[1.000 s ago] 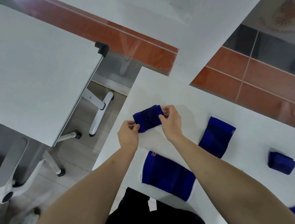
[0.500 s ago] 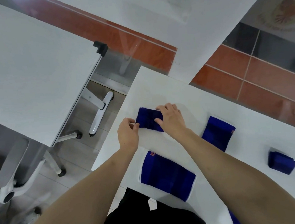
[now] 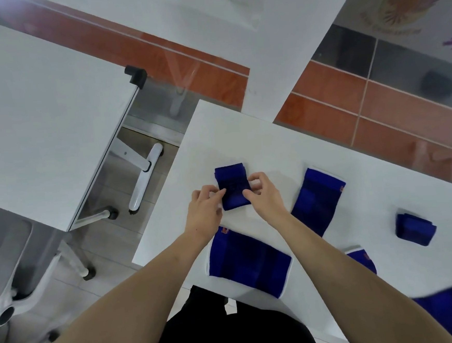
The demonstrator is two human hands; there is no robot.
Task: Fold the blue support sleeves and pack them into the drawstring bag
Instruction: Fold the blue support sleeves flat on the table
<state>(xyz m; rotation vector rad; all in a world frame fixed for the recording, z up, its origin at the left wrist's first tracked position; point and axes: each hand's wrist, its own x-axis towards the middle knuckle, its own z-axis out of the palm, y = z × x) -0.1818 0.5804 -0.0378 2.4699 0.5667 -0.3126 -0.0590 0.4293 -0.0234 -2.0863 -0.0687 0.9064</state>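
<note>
While both forearms reach across the near edge of the white table (image 3: 271,146), several blue sleeves lie scattered around them: a large flat sleeve (image 3: 249,264) sits between the two arms close to the table's near edge, a narrower flat sleeve (image 3: 317,199) lies just right of the right wrist, a small folded bundle (image 3: 416,229) rests well apart at the right, and two more blue pieces (image 3: 361,259) (image 3: 451,305) show partly past the right forearm (the farther one is blurred). A second white table (image 3: 40,126) stands apart on the left, with a grey chair (image 3: 11,269) beneath its corner. The left hand (image 3: 204,208) and right hand (image 3: 266,195) both pinch the folded sleeve (image 3: 233,187), which lies on the table at its far left part; the left fingertips grip its left edge and the right thumb and fingers close on its right edge, with the other fingers loosely curled. No drawstring bag can be made out for certain; black fabric (image 3: 232,330) shows at the bottom edge.
</note>
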